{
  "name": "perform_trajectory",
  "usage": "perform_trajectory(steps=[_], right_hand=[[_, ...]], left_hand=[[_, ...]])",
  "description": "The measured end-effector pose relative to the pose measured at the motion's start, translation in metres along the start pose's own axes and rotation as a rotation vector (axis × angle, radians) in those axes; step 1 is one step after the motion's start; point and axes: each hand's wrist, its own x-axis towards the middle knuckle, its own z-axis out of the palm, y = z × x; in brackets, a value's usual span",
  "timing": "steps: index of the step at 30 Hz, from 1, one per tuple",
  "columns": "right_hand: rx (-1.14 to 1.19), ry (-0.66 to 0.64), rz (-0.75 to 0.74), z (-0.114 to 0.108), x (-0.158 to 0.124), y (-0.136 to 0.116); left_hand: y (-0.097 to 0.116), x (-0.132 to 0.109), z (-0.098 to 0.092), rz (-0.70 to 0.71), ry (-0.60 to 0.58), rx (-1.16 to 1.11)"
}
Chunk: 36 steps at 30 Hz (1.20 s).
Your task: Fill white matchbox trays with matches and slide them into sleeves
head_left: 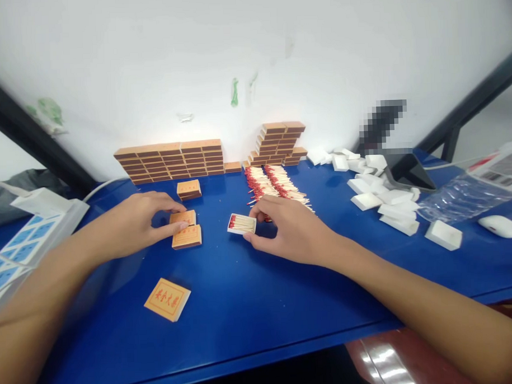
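Note:
My right hand [295, 227] pinches a small white matchbox tray [243, 232] at its right end. Red-tipped matches lie inside it, heads to the left. Over to the left, my left hand [150, 218] has thumb and fingers closed on an orange matchbox cover [182, 217], partly hidden by the thumb. Just in front of that cover lies another orange matchbox [187, 237]. A further matchbox [189, 189] sits behind them. Nearer the front edge, a flat orange matchbox cover [168, 299] with red characters lies alone. Loose matches [276, 183] are heaped behind my right hand.
Along the wall stand a long stack of matchboxes [171, 161] and a stepped stack [279, 143]. White trays [384, 196] lie scattered at right, near a dark device [410, 172], clear plastic packaging [458, 199] and a white mouse [501, 226]. A power strip [34, 233] is at left.

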Motion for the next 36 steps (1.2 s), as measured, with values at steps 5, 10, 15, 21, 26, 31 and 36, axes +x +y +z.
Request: perform_trajectory(steps=[5, 10, 15, 21, 26, 31, 36], right_hand=[[-0.001, -0.013, 0.002, 0.0, 0.001, 0.003], [0.001, 0.029, 0.002, -0.001, 0.002, 0.005], [-0.01, 0.19, -0.016, 0.001, 0.001, 0.003], [0.023, 0.284, -0.053, 0.003, 0.0, -0.001], [0.017, 0.25, -0.069, 0.003, -0.001, -0.001], [0.012, 0.172, -0.163, 0.0, -0.002, 0.001], [0.073, 0.102, -0.205, -0.001, -0.001, 0.003]], left_hand=[[-0.01, -0.001, -0.002, -0.024, -0.004, -0.014], [-0.004, 0.001, -0.004, -0.006, 0.009, -0.022], [0.027, -0.001, -0.002, 0.104, 0.237, -0.017], [0.051, -0.004, 0.014, 0.147, 0.258, -0.093], [0.05, -0.002, 0.022, 0.181, 0.263, -0.134], [0.046, -0.003, 0.024, 0.202, 0.252, -0.142], [0.046, -0.003, 0.026, 0.255, 0.255, -0.178]])
